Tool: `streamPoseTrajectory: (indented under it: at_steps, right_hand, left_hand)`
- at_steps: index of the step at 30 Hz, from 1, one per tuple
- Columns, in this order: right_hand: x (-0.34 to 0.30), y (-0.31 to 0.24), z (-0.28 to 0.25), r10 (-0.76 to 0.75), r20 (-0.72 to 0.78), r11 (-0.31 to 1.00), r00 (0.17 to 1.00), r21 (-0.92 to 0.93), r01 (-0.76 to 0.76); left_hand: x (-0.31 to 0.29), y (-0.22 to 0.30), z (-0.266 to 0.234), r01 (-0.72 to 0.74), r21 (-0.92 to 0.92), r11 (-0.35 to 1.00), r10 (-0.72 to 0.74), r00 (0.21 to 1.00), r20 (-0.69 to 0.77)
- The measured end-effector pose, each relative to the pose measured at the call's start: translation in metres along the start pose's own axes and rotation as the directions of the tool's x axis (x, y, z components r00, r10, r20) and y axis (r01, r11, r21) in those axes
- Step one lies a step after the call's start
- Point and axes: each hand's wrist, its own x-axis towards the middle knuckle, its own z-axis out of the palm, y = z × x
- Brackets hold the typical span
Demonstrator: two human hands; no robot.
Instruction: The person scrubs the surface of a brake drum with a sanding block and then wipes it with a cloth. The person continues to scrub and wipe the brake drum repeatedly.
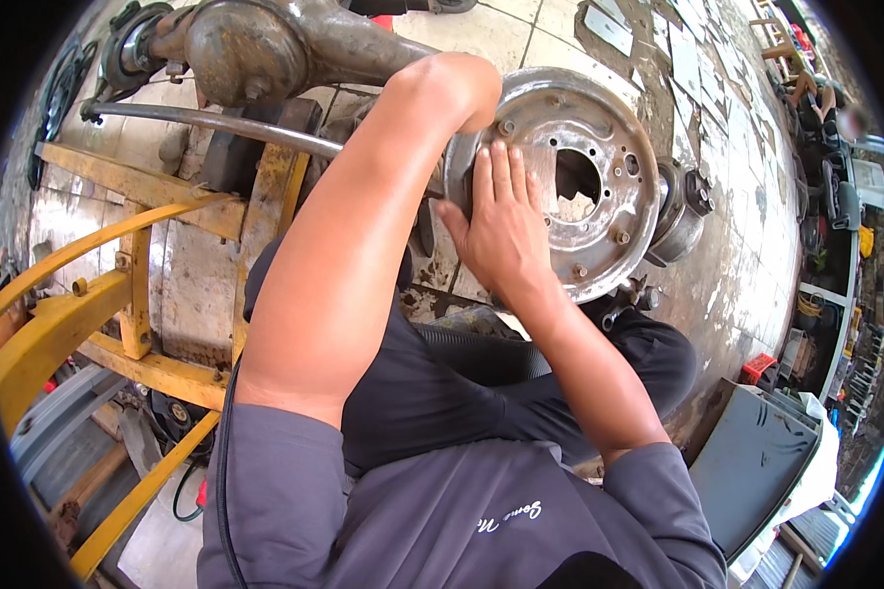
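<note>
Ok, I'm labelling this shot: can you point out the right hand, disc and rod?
Right hand (pixel 505 231): head view, on the back of the hand.
Disc (pixel 621 208): head view, on metal right of its central hole.
Rod (pixel 216 123): head view, midway along its visible length.

The metal disc was silver-grey, mottled with brown rust and brighter along its rim. The axle casing wore patchy rust-brown over dull grey, and the long rod was a plainer grey. The frame was strong yellow — scuffed with brown stains in places. The shirt was charcoal grey with small white lettering; the trousers were black. Pale cream floor tiles showed a grid of dark lines and blotches of grime. To the right were a grey cabinet and a bright red box.
</note>
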Motion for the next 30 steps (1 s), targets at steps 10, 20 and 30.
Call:
streamPoseTrajectory:
  at_steps: [10, 20, 30]
  right_hand:
    - [0.0, 0.006, -0.002, -0.05, -0.055, 0.999, 0.997, -0.005, 0.05]
    - [-0.005, 0.001, 0.001, -0.049, -0.082, 0.998, 0.995, 0.037, 0.052]
    - [0.005, 0.0, 0.001, -0.025, -0.103, 1.0, 0.994, 0.011, 0.026]
  left_hand:
    - [-0.006, 0.002, -0.002, -0.016, -0.054, 0.998, 0.016, 1.0, -0.007]
    - [-0.002, 0.0, 0.003, -0.016, -0.023, 1.0, 0.016, 1.0, -0.008]
    - [0.0, 0.0, 0.004, 0.002, -0.03, 1.0, -0.002, 1.0, -0.003]
